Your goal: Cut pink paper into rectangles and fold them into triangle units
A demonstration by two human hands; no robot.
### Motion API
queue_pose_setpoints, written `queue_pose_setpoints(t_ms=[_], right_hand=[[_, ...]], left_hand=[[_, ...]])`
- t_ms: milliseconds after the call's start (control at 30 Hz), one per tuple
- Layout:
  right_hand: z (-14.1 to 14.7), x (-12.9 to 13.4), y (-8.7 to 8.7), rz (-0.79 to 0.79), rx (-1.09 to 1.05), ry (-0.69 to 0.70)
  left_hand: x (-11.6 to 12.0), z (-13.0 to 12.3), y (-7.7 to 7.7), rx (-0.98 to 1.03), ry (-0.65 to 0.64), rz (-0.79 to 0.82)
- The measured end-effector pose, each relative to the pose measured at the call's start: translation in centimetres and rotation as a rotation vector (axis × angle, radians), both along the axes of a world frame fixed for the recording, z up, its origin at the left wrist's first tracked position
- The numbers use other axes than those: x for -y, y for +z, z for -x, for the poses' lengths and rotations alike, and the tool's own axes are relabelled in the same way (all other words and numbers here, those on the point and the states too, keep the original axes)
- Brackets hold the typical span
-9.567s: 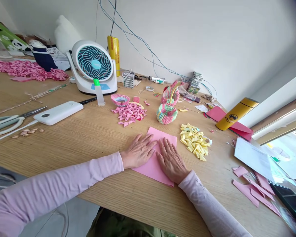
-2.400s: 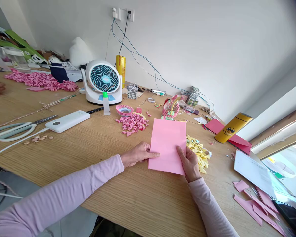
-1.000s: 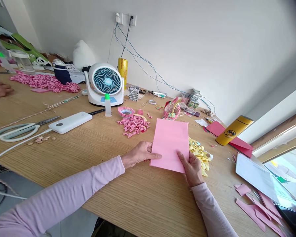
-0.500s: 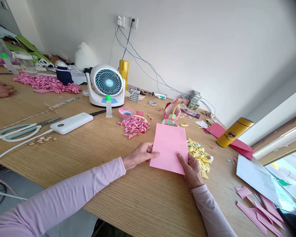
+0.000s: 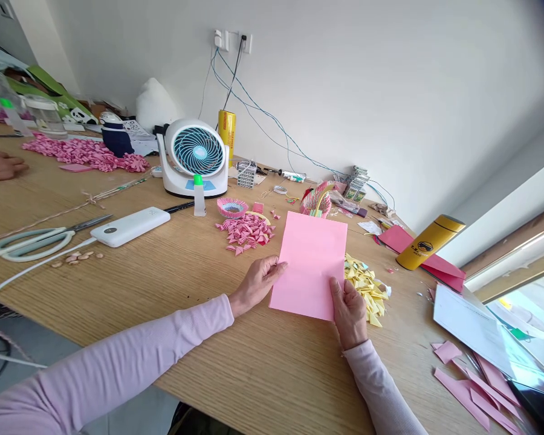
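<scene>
A pink sheet of paper (image 5: 309, 266) is held up over the wooden table (image 5: 254, 374), tilted towards me. My left hand (image 5: 258, 283) pinches its left edge between thumb and fingers. At the lower right edge my right hand (image 5: 350, 309) grips it, thumb on the front and fingers partly hidden behind. Just right of the sheet lies a pile of folded yellow paper pieces (image 5: 369, 290), partly covered by it. Folded pink pieces (image 5: 245, 232) lie to the left, beyond my left hand.
A white fan (image 5: 198, 154), a green-capped bottle (image 5: 199, 198), a power bank (image 5: 131, 226) and scissors (image 5: 31, 243) stand or lie to the left. A yellow flask (image 5: 430, 243) and pink scraps (image 5: 466, 386) are at the right. Another person's hand (image 5: 0, 165) rests at far left.
The pink sheet has come up slightly nearer and now looks larger, hiding the green-edged folded piece behind it. My left hand has shifted up along its edge.
</scene>
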State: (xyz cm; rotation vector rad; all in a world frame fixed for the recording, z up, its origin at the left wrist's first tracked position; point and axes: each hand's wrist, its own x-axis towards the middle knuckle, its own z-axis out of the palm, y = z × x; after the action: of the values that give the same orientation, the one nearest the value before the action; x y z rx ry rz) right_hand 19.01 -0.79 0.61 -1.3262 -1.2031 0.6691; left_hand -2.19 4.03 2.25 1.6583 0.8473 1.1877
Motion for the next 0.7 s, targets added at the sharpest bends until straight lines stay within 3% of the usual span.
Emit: queue_pose_setpoints(t_ms=[200,400,533,700], right_hand=[[0.1,0.6,0.5,0.153,-0.065,0.182],[0.5,0.7,0.9,0.123,-0.093,0.101],[1.2,0.9,0.8,0.084,-0.022,0.059],[1.9,1.6,0.9,0.061,-0.003,0.096]], left_hand=[[-0.5,0.2,0.0,-0.017,0.054,-0.02],[-0.4,0.1,0.0,-0.055,0.087,-0.021],[-0.3,-0.3,-0.4,-0.084,0.188,-0.017],[-0.4,-0.2,-0.6,-0.112,0.266,-0.058]])
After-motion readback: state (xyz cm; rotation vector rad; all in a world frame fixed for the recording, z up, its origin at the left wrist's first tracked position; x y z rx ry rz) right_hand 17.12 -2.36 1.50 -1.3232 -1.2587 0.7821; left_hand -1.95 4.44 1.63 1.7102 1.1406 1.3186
